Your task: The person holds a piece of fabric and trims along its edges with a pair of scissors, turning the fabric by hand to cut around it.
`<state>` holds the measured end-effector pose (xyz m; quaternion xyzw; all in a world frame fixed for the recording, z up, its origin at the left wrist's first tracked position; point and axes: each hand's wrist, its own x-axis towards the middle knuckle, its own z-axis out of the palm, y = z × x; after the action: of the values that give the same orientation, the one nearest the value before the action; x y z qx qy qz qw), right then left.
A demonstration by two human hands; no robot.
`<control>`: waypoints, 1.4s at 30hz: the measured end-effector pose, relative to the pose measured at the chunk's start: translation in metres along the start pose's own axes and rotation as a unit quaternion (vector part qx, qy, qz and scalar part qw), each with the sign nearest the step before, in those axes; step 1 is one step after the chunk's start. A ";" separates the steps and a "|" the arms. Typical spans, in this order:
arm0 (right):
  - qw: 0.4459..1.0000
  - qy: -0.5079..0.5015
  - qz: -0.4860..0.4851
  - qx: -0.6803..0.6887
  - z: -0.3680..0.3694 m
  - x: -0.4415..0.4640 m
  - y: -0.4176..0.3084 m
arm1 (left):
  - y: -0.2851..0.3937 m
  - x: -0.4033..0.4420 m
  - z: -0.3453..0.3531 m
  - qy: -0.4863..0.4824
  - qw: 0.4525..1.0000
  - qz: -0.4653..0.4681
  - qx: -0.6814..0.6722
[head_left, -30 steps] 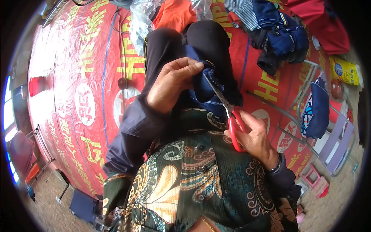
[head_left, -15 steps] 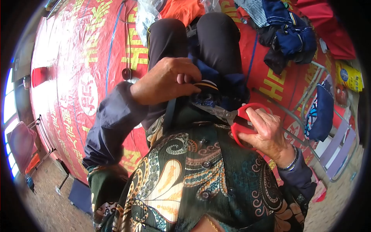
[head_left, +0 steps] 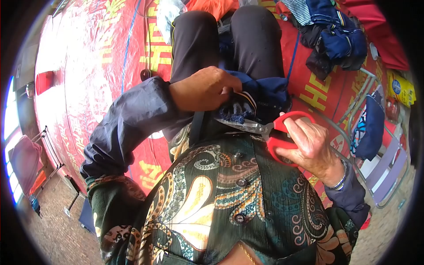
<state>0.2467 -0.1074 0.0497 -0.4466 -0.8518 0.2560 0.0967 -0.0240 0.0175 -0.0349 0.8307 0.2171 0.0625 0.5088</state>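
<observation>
My left hand (head_left: 205,89) is closed in a pinch on the edge of a navy blue garment (head_left: 269,90) in my lap. White and yellow stripes run along the gathered part under my fingers. My right hand (head_left: 307,143) grips a pair of scissors (head_left: 251,126) by the red handles, with fingers and thumb through the loops. The metal blades point left, against a fuzzy dark blue tuft (head_left: 234,117) at the garment's near edge. Whether they are cutting into the cloth I cannot tell.
A red sheet (head_left: 119,88) with yellow lettering spreads under and around my legs. Dark clothes (head_left: 338,42) are heaped at the upper right, and orange cloth (head_left: 212,6) lies beyond my knees. At the right stands a metal-framed folding chair (head_left: 388,176) near a yellow packet (head_left: 401,87).
My left hand has moved slightly right with the pinched cloth, and its forearm has lifted. My right hand and the scissors have shifted a little, with the blades still at the garment.
</observation>
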 end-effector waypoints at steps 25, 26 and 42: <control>0.960 0.171 0.092 0.203 0.023 0.015 0.002 | 0.031 0.003 -0.036 0.166 0.415 0.091 -0.890; 0.965 0.163 0.081 0.190 0.023 0.016 0.003 | 0.039 0.006 -0.037 0.166 0.417 0.093 -0.889; 0.808 0.099 0.199 0.546 0.017 0.056 -0.009 | 0.008 0.020 -0.054 0.269 0.481 0.102 -0.828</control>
<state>0.2013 -0.0722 0.0361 -0.5029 -0.4501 0.6467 0.3554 -0.0213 0.0668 -0.0045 -0.0166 0.1046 0.4848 0.8682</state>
